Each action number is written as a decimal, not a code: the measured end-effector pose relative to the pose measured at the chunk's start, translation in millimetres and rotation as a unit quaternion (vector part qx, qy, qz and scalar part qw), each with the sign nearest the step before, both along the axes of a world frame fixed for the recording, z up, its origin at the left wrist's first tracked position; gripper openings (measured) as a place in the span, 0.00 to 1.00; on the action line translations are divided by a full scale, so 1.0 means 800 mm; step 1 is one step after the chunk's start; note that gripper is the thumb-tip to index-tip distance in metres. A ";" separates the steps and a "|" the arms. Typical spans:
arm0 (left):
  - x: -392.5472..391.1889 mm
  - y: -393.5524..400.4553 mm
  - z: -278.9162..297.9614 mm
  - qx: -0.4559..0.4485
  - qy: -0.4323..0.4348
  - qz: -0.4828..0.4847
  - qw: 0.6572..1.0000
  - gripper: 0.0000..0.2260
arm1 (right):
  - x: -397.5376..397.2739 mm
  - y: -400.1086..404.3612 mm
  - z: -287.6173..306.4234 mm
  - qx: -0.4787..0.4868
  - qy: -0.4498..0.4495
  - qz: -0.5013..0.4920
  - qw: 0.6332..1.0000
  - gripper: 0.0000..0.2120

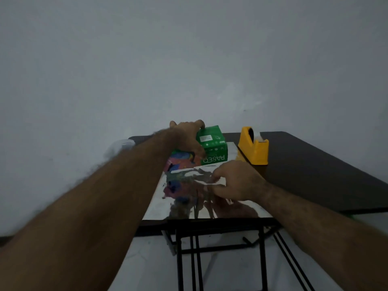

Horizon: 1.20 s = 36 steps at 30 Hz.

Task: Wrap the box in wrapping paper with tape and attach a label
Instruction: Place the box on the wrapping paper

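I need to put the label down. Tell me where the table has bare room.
Bare dark table lies right of the yellow tape dispenser, out to the far right edge. The silver wrapping paper, green box and both hands crowd the left part.

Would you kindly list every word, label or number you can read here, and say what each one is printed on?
"PASEO": white letters, upside down to the camera, on the near side of the green box.
White label and small icons on the box's upper face: too small and blurred to read.
Yellow tape dispenser: no text visible.
Wrapping paper: coloured patterns only, no legible text.
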<state>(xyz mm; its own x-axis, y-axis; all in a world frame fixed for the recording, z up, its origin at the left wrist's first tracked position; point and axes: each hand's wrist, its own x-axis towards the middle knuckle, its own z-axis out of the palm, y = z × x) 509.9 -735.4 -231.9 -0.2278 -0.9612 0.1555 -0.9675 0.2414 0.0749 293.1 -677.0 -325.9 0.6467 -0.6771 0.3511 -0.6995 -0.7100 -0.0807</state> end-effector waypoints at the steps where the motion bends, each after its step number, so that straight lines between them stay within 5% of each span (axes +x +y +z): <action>1: -0.005 -0.006 -0.001 0.008 0.000 -0.003 1.000 0.46 | -0.008 -0.006 -0.001 -0.002 -0.015 0.000 1.000 0.35; 11: -0.026 -0.037 -0.048 0.075 -0.009 -0.019 0.997 0.51 | -0.044 -0.035 -0.011 0.040 -0.030 0.035 0.998 0.25; 16: 0.011 -0.009 -0.051 -0.024 0.079 -0.029 0.996 0.52 | -0.048 -0.048 -0.011 -0.059 -0.149 -0.010 0.987 0.24; 20: 0.061 0.016 -0.069 -0.112 0.203 -0.020 0.973 0.44 | -0.042 -0.086 -0.015 -0.105 -0.285 -0.077 0.950 0.12; 26: 0.095 0.025 -0.130 -0.098 0.416 0.014 0.904 0.46 | -0.018 -0.124 -0.009 -0.023 -0.380 -0.066 0.923 0.13; 31: 0.101 0.022 -0.155 -0.068 0.442 0.008 0.894 0.54 | -0.030 -0.141 -0.027 0.133 -0.374 -0.059 0.916 0.29; 36: 0.106 0.012 -0.163 -0.063 0.461 0.005 0.885 0.38 | -0.045 -0.147 -0.037 0.293 -0.483 0.000 0.825 0.27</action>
